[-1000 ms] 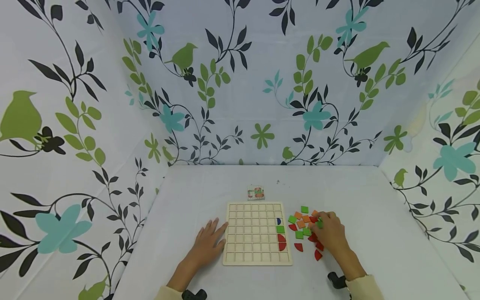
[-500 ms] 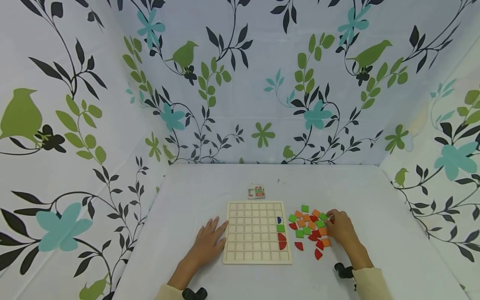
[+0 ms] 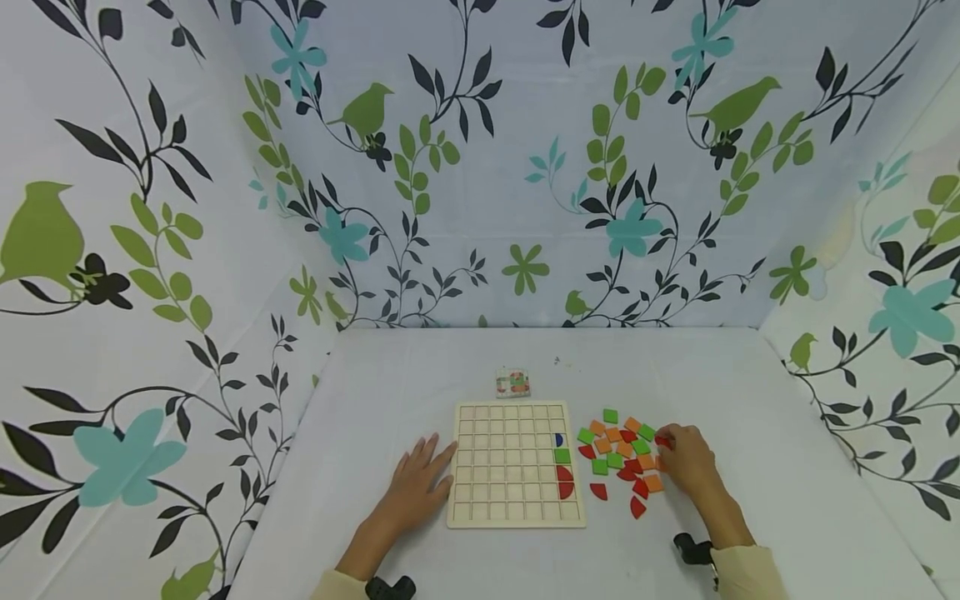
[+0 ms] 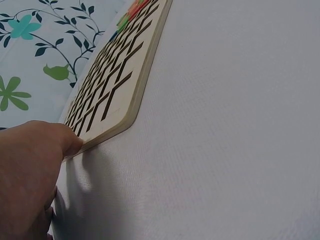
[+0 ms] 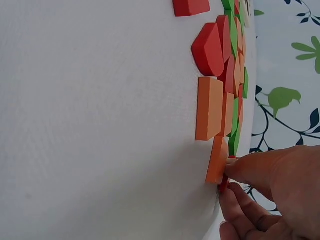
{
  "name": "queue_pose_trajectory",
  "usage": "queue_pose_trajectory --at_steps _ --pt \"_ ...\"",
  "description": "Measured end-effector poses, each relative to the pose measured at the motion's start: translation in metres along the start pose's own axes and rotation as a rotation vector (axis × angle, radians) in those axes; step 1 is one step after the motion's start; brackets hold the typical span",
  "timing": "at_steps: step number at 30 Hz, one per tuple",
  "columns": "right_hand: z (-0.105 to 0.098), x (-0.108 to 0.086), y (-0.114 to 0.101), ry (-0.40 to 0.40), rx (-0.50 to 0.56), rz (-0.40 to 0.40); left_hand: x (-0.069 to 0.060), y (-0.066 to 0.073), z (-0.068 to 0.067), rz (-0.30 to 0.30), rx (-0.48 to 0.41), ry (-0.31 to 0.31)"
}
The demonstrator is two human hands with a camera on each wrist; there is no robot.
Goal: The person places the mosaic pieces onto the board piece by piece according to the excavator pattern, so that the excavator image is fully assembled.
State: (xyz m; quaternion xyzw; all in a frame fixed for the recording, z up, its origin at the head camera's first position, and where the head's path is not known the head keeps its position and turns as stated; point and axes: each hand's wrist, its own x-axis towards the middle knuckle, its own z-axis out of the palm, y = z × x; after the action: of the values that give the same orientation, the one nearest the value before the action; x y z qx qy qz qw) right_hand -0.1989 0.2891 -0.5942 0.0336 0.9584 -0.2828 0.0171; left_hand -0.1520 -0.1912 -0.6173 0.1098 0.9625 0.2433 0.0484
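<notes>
My left hand [image 3: 416,487] lies with fingers spread at the left edge of a wooden grid board [image 3: 498,528]. In the left wrist view its thumb [image 4: 72,141] touches the board's edge. Out beyond the right side of the pile, my right hand [image 3: 688,458] pinches a small red piece [image 5: 224,186] between thumb and fingers; most of that piece is hidden. An orange block [image 5: 217,161] stands right by the thumb. In the board's right column sit a blue half-round piece [image 3: 558,440], a green square [image 3: 562,456] and two red quarter-circle pieces [image 3: 565,473].
Several loose green squares [image 3: 600,467], orange squares [image 3: 654,483] and red quarter-circle pieces [image 3: 637,507] lie between the board and my right hand. A small printed card [image 3: 513,383] is behind the board. Patterned cloth [image 3: 480,208] walls in the white table [image 3: 405,375].
My right hand has moved right, off the pile, uncovering orange and green squares. A red piece now shows at its fingertips. My left hand and the board have stayed put.
</notes>
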Motion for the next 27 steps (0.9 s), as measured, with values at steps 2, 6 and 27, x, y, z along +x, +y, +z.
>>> queue_pose_trajectory --at_steps 2,6,27 --pt "0.0 0.0 0.001 0.008 0.002 -0.011 0.001 -0.001 0.001 0.002 -0.001 0.003" --pt "-0.001 0.001 0.005 0.043 0.04 0.008 0.0 0.0 0.001 0.0 -0.007 0.004" --pt "-0.004 0.022 0.024 0.072 0.058 0.013 -0.002 0.002 -0.002 0.012 -0.012 0.009"
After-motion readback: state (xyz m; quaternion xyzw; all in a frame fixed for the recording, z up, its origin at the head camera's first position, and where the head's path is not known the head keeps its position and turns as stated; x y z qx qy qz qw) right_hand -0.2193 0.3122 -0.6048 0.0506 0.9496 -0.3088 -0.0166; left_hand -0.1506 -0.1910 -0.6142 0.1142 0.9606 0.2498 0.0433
